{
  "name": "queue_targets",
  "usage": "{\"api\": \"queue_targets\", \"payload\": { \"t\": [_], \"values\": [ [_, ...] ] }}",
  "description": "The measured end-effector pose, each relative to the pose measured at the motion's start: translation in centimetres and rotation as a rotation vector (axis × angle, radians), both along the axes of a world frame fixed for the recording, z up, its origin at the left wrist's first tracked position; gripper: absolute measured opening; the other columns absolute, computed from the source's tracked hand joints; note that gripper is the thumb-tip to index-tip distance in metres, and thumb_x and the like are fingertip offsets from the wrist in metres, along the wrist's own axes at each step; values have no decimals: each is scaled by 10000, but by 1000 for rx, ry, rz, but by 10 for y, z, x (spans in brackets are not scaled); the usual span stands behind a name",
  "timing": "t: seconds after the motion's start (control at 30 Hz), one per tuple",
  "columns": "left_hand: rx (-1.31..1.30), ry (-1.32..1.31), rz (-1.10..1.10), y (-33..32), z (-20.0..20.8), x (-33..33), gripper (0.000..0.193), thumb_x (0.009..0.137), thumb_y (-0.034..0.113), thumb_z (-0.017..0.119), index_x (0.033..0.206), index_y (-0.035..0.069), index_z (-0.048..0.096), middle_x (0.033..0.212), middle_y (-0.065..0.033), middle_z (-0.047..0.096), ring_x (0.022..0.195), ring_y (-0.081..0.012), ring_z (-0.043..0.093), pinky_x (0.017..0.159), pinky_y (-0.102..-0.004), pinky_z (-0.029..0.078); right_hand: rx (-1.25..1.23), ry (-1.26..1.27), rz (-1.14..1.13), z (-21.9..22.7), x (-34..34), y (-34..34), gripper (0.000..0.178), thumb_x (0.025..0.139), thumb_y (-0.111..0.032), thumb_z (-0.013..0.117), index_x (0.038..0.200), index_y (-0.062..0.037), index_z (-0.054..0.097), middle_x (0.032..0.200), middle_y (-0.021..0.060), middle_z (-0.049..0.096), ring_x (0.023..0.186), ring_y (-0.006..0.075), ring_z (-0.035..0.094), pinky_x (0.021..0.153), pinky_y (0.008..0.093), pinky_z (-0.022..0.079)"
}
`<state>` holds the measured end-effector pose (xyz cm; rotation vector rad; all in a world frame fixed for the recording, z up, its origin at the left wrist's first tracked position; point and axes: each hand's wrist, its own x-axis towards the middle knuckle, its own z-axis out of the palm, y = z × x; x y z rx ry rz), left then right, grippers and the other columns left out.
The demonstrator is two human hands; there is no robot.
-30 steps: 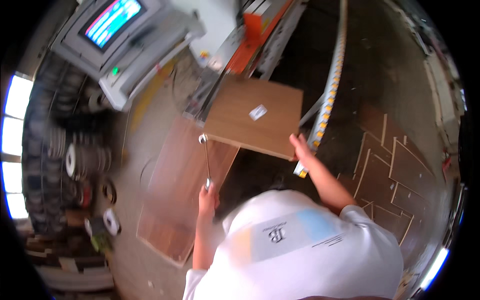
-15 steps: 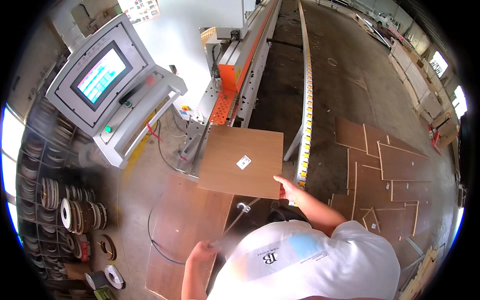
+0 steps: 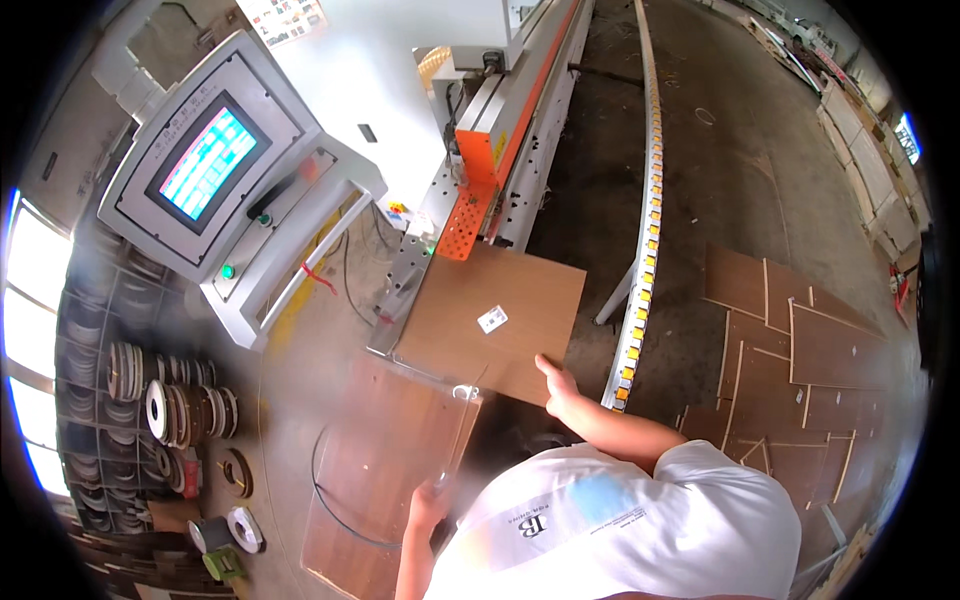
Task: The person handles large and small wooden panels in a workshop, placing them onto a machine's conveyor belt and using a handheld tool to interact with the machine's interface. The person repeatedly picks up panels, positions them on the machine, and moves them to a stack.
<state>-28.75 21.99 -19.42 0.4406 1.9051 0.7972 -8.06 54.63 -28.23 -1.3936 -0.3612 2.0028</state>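
Note:
A square brown wood-grain board (image 3: 450,310) with a white label lies at the near end of the machine bed, its far edge close to the orange perforated plate (image 3: 468,225). My right hand (image 3: 558,385) grips its near right edge, thumb on top and the other fingers hidden underneath. My left hand (image 3: 430,503) is lower left, its fingers curled round the lower end of a thin rod (image 3: 460,435). That rod carries a shiny metal fitting and reaches up to the board's near edge; its exact kind is blurred.
A control console (image 3: 215,165) with a lit screen stands left. Below the board is a larger brown panel (image 3: 370,480) with a black hose (image 3: 325,490) across it. Edge-band rolls (image 3: 185,410) sit at left. A roller rail (image 3: 645,250) runs right, beside stacked brown panels (image 3: 780,370).
The board has shifted left toward the machine's edge and turned slightly clockwise, my right hand moving with it. The rod in my left hand has swung left and is more upright.

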Motion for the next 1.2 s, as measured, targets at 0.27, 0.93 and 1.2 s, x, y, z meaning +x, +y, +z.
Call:
{"api": "queue_targets", "payload": {
  "t": [0.27,0.93,1.2],
  "values": [
    [-290,178,-234,16,11,4,588,867,451,721,1300,61,638,1137,-235,714,1095,-385,681,931,-445,529,-14,34,-72,-8,3,98,625,865,-317,823,1369,-34,584,1371,96,612,1242,238,574,1034,419,473],
    [-199,619,-476,123,82,20,402,896,455,728,1103,116,669,901,-175,717,876,-380,699,755,-445,539,328,-140,-238,20,46,222,418,1001,-305,647,1365,-113,573,1339,30,624,1300,206,561,1050,365,454],
    [424,1488,-238,164,118,-140,212,807,229,795,936,101,684,890,-101,653,812,-348,628,691,-451,498,636,-425,200,76,131,114,343,1033,-321,608,1144,-16,719,1063,67,741,937,159,702,804,294,557]
  ]
}}
